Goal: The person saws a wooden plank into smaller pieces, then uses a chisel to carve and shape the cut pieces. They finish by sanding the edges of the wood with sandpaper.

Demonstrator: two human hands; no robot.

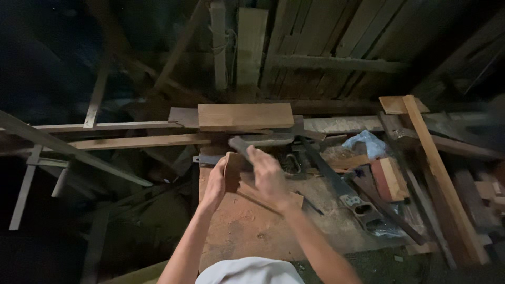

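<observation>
My left hand (214,185) grips a small reddish wooden block (232,171), held upright on the sawdust-covered workbench (247,226). My right hand (267,173) is closed around the handle of a dark tool (240,144) whose head points away over the block's top; its exact kind is unclear in the dim light. Behind both hands a thick light-brown plank (245,115) lies across the bench's far edge.
A handsaw (336,184) lies diagonally right of my hands. Further right are a short reddish block (390,179), a crumpled bluish plastic bag (366,143) and long wooden slats (442,179). Loose battens (131,142) stretch off to the left. A plank wall (326,47) stands behind.
</observation>
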